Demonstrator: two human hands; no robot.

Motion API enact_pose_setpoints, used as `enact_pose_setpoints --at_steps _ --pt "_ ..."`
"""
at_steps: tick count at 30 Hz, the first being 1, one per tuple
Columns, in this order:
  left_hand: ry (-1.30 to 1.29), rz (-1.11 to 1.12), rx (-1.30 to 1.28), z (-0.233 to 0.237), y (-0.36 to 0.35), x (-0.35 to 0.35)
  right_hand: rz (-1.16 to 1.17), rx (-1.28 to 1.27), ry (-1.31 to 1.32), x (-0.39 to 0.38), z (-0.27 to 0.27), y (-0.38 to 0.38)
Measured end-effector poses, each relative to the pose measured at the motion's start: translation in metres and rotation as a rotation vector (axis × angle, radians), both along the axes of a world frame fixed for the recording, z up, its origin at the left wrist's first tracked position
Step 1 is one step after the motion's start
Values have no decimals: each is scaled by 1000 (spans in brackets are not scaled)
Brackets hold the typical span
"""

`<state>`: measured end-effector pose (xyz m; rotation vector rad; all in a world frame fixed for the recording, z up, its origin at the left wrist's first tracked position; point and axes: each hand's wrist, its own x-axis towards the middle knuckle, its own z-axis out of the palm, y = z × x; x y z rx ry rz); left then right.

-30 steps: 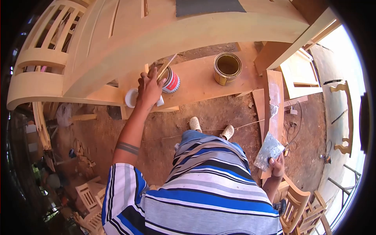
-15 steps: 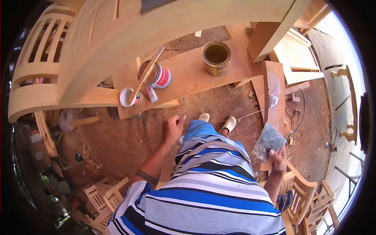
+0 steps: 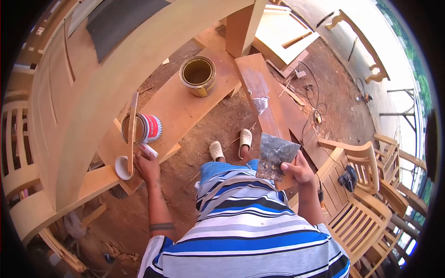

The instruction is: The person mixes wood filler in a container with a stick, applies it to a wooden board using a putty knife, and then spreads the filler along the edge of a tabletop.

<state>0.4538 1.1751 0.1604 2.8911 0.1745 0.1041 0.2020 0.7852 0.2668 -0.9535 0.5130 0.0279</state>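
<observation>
My left hand is closed round a small white and red tube, beside a small white cup. A thin wooden stick lies across a red and white can and reaches down to the cup. In my right hand is a flat grey, smeared plate, gripped at its edge with the thumb on top. An open gold can stands on the wooden plank, farther off. Some white material sits on a board beyond the plate.
A large curved wooden piece arches over the left side, with a dark sheet on it. Slatted wooden chairs stand at the lower right, a black power tool among them. Cables lie on the dirt floor.
My left hand has moved left and forward from above the floor to the tube, closing on it. The view has turned right, and my right hand has brought the grey plate closer to my body.
</observation>
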Motion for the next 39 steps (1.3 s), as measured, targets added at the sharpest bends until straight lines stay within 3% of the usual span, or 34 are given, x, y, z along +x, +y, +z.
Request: enact_pose_setpoints --at_steps 4,6,10,12,14,17,20,26,27,30,34,39 --pt "-69 -283 -200 -11 -29 -16 -64 -5 50 -19 5 17" --pt "259 -365 -224 -26 -53 -15 -208 24 8 -24 5 31" --pt "720 -660 -724 -34 -128 -29 -401 -71 -7 -34 -3 44" --pt "1235 -664 -998 -10 -171 -38 -462 -114 -68 -35 -11 39" --pt "1542 -713 -1222 10 -222 -58 -544 -175 -57 -47 -14 21" --pt "1641 -845 -1343 58 -309 -88 -608 -300 -26 -59 -14 -15" --pt "1663 -1061 -1173 76 -406 -117 -673 -378 -4 -78 -22 -72" --pt "1600 -1167 -876 98 -580 -186 -820 -356 -100 -133 -51 -206" --pt "1669 -1136 -925 89 -606 -194 -750 -393 -98 -150 -55 -234" --pt "1678 -1051 -1054 103 -674 -207 -960 -304 -91 -180 -38 -292" --pt "1677 -886 -1235 117 -742 -196 -834 -85 -165 -223 -25 -375" --pt "1739 -809 -1268 115 -841 -208 -904 -87 -182 -236 -33 -465"
